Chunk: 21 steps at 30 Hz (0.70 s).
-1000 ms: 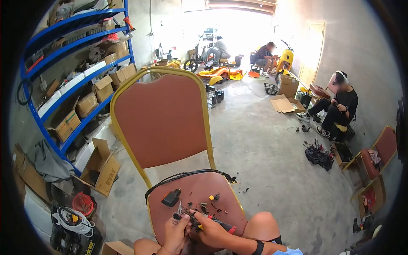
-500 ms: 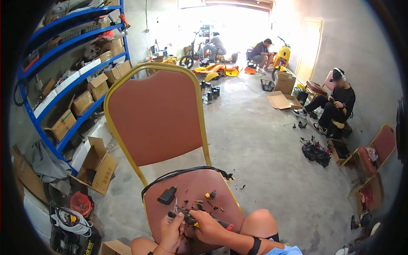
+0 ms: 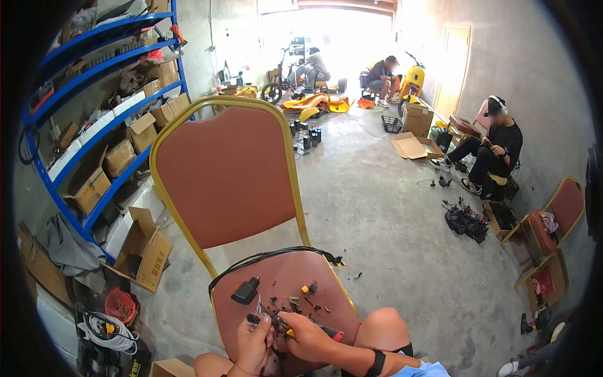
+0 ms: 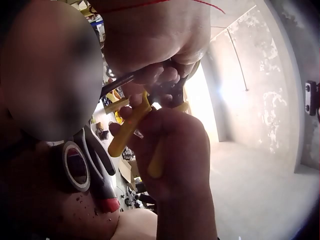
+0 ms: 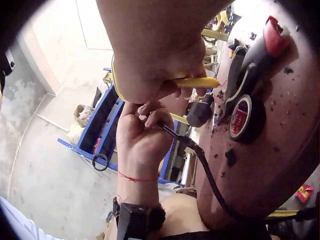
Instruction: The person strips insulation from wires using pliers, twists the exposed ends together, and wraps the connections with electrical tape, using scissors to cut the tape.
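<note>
Over the chair's red-brown seat [image 3: 282, 267], both hands meet close together. My left hand [image 3: 252, 342] grips a black cable [image 5: 206, 165], whose length hangs down past the seat in the right wrist view. Yellow-handled pliers [image 4: 131, 131] are in my right hand [image 3: 309, 338], with fingers wrapped about the handles. Their dark head is at the left fingers in the left wrist view, where the cable's end is mostly hidden. On the seat lie a roll of black tape [image 5: 241, 120], grey-handled pliers [image 5: 239, 85] and a black tool with a red end [image 5: 275, 37].
A black plug-like block [image 3: 245, 291], a small yellow connector [image 3: 309, 288] and dark scraps lie on the seat. Coiled black cable [image 3: 270, 252] runs along its back edge. Blue shelving [image 3: 94, 100] stands left; a seated person [image 3: 502, 147] is at right.
The head view has shifted slightly, so the chair appears farther left. Both hands stay together over the seat, still holding the cable and the pliers.
</note>
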Motion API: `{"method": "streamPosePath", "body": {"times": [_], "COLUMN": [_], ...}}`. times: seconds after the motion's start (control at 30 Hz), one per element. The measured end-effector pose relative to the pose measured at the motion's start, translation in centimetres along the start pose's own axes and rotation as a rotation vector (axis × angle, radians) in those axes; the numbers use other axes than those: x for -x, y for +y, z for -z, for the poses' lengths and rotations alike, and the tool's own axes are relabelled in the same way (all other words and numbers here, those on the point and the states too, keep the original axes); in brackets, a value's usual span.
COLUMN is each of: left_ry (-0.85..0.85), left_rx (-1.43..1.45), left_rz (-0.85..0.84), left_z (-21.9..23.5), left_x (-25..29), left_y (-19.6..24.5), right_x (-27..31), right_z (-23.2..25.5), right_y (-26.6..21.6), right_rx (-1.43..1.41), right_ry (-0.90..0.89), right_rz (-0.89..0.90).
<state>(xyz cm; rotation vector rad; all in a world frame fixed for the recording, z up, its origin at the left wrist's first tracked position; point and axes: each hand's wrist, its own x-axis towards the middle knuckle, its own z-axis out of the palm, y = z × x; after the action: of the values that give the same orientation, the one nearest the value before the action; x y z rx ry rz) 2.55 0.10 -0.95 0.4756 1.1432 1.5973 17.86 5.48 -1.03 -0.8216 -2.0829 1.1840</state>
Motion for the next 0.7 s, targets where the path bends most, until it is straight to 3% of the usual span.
{"method": "streamPosePath", "body": {"times": [0.7], "left_ry": [-0.043], "left_rx": [0.013], "left_rz": [-0.003], "left_z": [0.3], "left_x": [-0.1], "left_y": [-0.1], "right_x": [-0.3], "right_z": [-0.4], "right_y": [0.9], "right_rx": [-0.041], "right_ry": [-0.003], "right_rz": [-0.001]}}
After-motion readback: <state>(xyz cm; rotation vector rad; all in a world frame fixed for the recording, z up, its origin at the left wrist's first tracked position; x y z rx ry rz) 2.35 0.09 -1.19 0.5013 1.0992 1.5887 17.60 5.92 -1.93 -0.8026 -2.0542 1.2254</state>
